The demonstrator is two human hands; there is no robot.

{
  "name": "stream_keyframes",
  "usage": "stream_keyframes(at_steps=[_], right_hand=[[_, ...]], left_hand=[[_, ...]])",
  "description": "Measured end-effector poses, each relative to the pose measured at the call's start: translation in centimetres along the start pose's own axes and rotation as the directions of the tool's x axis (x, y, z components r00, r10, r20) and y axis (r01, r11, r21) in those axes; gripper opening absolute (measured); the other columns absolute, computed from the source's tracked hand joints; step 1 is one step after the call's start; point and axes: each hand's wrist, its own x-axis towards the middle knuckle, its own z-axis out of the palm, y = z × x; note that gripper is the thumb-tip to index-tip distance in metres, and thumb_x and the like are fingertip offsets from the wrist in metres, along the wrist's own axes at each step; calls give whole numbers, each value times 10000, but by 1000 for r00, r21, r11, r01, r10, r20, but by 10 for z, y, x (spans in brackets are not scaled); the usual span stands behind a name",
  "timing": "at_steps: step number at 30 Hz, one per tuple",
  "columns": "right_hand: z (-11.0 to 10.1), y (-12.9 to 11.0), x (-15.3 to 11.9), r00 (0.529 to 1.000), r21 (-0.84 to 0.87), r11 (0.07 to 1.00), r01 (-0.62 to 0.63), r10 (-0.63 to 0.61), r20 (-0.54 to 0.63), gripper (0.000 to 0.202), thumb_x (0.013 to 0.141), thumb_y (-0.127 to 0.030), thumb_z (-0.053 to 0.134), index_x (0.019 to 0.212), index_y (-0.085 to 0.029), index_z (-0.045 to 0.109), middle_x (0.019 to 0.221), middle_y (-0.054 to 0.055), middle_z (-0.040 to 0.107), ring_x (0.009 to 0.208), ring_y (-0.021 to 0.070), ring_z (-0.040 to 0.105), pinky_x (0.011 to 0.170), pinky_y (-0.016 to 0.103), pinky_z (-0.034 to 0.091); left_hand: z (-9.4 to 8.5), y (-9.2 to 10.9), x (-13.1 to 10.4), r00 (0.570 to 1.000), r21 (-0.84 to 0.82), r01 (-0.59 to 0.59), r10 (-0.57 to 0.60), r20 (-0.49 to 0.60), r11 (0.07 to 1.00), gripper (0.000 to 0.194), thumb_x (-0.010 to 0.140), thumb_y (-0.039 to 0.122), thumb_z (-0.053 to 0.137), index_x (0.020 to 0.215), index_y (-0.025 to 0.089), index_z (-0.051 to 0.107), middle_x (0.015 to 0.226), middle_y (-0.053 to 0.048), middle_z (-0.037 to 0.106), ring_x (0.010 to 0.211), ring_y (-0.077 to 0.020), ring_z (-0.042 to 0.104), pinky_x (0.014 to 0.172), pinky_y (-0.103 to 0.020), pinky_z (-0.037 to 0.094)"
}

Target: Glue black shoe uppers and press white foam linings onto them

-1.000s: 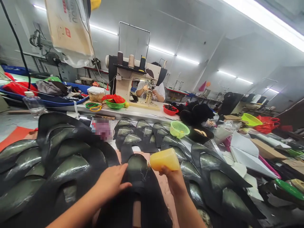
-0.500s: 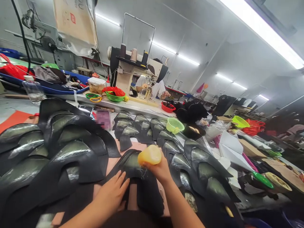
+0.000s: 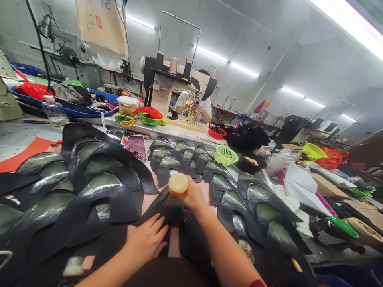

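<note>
My right hand (image 3: 194, 196) is wrapped round a yellowish squeeze bottle (image 3: 178, 183), whose round bottom end faces me. The bottle is held over a black curved piece (image 3: 156, 205) with a dark shiny area. My hand and the bottle hide its tip. My left hand (image 3: 149, 237) lies flat on the lower left of the same piece, fingers stretched out. On both sides are stacks of similar black pieces (image 3: 103, 187) with glossy, olive-tinted curved areas. Pinkish sheet shows between them.
Beyond the pieces stand a light green basket (image 3: 226, 155), a phone (image 3: 137, 146) and a clear bottle (image 3: 55, 113). A person in a white top (image 3: 206, 104) works behind a sewing machine (image 3: 167, 89). An open white box (image 3: 305, 187) lies at right.
My right hand has moved the bottle left and slightly up, turning its bottom end more toward me. My left hand stays on the piece. The person opposite has brought a hand to the sewing machine.
</note>
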Motion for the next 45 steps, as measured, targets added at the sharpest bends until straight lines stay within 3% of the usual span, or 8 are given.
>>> stream_keyframes(at_steps=[6,12,15,19,23,38,40,45], right_hand=[[11,-1,-2,977,57,987,150,-157,143,536,574,-389,728,1047,-238,527,980,40,637,859,212,604,724,303,462],[-11,17,-8,994,12,999,-47,48,-94,498,628,-406,688,1043,-197,509,934,74,642,843,236,607,727,341,466],[-16,19,-16,993,121,991,59,-70,97,544,567,-421,734,1033,-227,531,982,50,639,874,228,605,739,324,471],[-24,26,-20,992,75,996,-40,48,-119,519,607,-406,698,1046,-194,520,977,80,632,887,239,595,770,355,458],[-34,35,-22,998,125,992,14,-23,67,561,556,-410,731,1046,-217,535,989,56,640,910,241,597,779,354,458],[-62,53,-44,992,172,983,-57,35,125,520,521,-335,767,988,-215,572,911,22,660,808,217,620,714,315,470],[-58,56,-48,995,203,975,-94,100,-20,493,517,-362,768,946,-210,579,876,25,664,787,220,620,708,325,475],[-40,70,-59,765,662,737,-135,502,-403,520,461,-467,767,853,-179,582,732,26,660,639,214,612,538,318,492]], left_hand=[[-1,-2,0,1000,46,-6,6,-12,999,289,735,161,522,996,168,646,1078,-115,642,1079,-278,544,940,-371,438],[-9,3,5,999,147,-43,44,-5,988,277,728,116,484,956,139,638,1061,-131,643,1021,-256,578,922,-366,445],[-21,5,10,998,148,45,-50,32,988,237,786,133,415,850,168,641,969,-99,664,927,-233,610,806,-336,501],[-32,0,14,976,11,216,-216,12,976,212,830,210,392,818,204,604,898,-60,646,846,-205,610,708,-309,505],[-28,-15,17,937,-83,335,-341,-81,939,207,781,287,490,952,200,571,994,-77,624,926,-226,584,794,-340,474],[-36,-21,31,807,-294,586,-575,132,755,233,640,308,568,855,226,529,892,-19,649,790,-200,610,711,-299,462],[-39,-18,31,820,-332,567,-557,133,754,190,647,276,553,828,226,523,895,-22,654,816,-207,612,732,-307,455],[-58,-14,28,875,-612,430,-473,102,664,176,744,302,464,861,232,575,887,-15,676,877,-211,609,793,-319,446]])
